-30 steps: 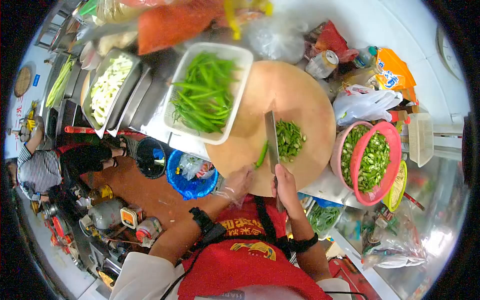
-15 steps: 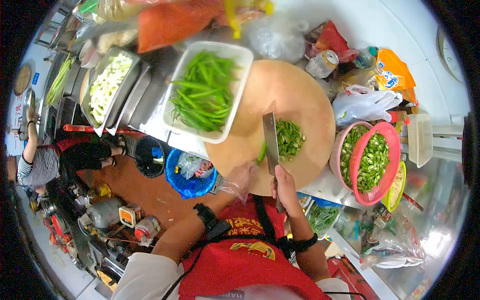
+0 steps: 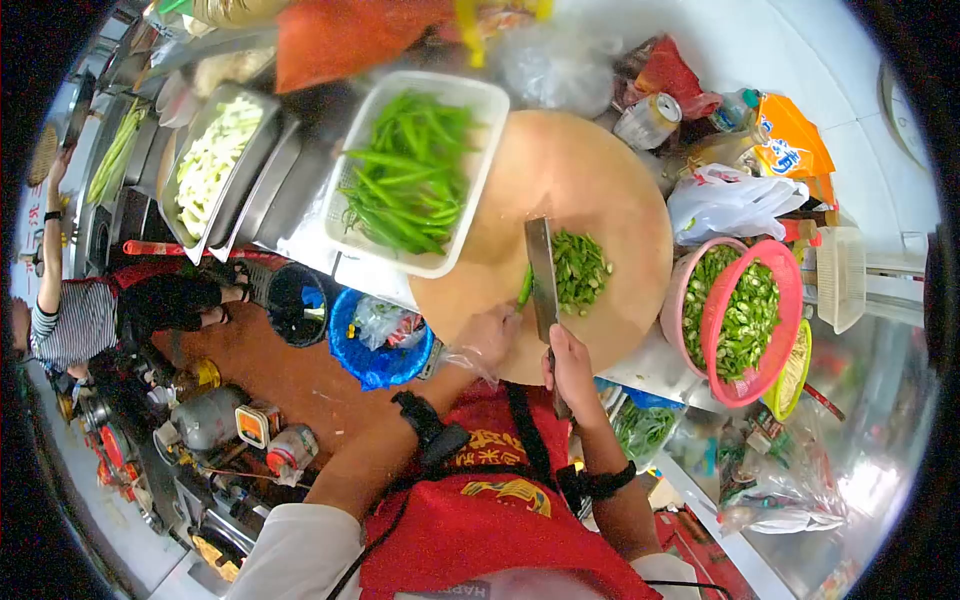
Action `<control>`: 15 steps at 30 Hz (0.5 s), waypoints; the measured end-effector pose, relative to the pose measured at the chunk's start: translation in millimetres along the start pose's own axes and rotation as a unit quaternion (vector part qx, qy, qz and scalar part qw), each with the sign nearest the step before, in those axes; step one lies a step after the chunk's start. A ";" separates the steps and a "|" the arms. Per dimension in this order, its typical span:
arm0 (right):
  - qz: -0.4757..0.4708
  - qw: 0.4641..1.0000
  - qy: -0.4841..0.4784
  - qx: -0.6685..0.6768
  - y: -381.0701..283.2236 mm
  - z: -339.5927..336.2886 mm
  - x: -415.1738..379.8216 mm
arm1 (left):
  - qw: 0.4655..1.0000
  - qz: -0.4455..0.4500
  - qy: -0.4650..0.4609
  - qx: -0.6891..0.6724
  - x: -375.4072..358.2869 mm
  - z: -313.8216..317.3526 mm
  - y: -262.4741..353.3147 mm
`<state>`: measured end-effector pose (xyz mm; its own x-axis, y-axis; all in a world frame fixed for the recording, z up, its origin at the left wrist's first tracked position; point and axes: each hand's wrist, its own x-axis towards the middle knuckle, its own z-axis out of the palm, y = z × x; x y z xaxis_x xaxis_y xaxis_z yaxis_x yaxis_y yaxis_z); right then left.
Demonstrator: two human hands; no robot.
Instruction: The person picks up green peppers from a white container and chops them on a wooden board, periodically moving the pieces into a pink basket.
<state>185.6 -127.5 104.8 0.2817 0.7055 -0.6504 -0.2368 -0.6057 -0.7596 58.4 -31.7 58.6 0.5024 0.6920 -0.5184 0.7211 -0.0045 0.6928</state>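
Observation:
My right hand (image 3: 572, 368) is closed around the handle of a cleaver (image 3: 542, 275), whose blade stands on a round cutting board (image 3: 610, 190). Left of the blade, my left hand (image 3: 487, 338), in a loose clear plastic glove, has its fingers bent round a green chili pepper (image 3: 526, 288). Part of the pepper is hidden by the fingers. A pile of sliced green peppers (image 3: 582, 270) lies against the blade's right side. Whole green peppers (image 3: 405, 185) fill a white plastic basket (image 3: 489, 110) that overlaps the board's left edge.
Pink baskets (image 3: 709, 355) of sliced peppers stand right of the board, near a white plastic bag (image 3: 735, 205) and a can (image 3: 650, 120). Metal trays (image 3: 262, 180) are at the left. A blue-lined bin (image 3: 385, 375) sits below the counter. Another person (image 3: 75, 325) is far left.
The view has shifted slightly. Both hands, the cleaver and the pepper keep nearly the same places on the board. The other person's arm at far left has risen.

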 end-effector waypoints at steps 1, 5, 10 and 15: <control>-0.002 1.000 -0.002 -0.002 -4.1 0.5 -1.0 | 1.000 0.000 0.003 -0.001 2.7 -2.4 0.6; -0.001 1.000 0.016 -0.011 -3.4 3.8 -5.9 | 1.000 0.019 -0.008 0.014 2.9 -10.5 2.8; 0.028 0.999 0.021 -0.003 -5.5 7.3 -3.8 | 0.999 0.043 0.007 0.029 11.1 -6.2 -6.6; 0.016 1.000 0.013 -0.017 11.5 5.3 1.2 | 0.996 0.086 0.022 -0.027 19.2 11.3 -27.8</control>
<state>178.3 -131.7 95.2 0.2982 0.6756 -0.6742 -0.2153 -0.6405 -0.7371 53.4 -26.5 23.7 0.5944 0.7150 -0.3680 0.5992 -0.0885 0.7957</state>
